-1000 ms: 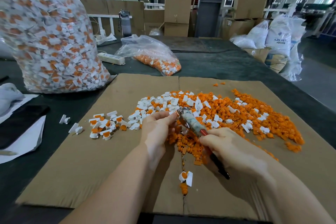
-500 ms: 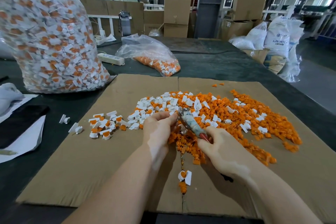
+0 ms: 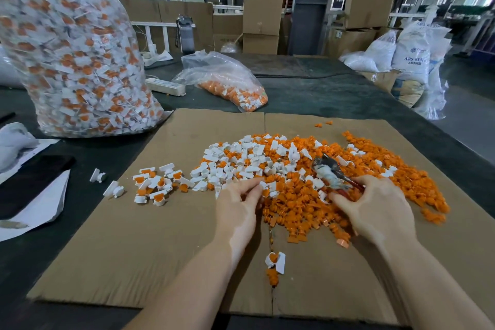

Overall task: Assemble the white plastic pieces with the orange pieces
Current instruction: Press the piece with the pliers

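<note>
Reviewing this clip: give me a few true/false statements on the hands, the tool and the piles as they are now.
1. The right hand holds a red-handled tool. True.
2. The left hand rests on bare cardboard. False: its fingertips are at the edge of the orange pieces.
3. The large clear bag stands at the far left. True.
4. The assembled pieces lie right of the loose piles. False: left.

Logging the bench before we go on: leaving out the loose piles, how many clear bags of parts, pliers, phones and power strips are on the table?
Clear bags of parts: 2, a big bag and a small bag
Pliers: 1, held in the right hand
Phone: 1
Power strip: 1
Total: 5
</note>
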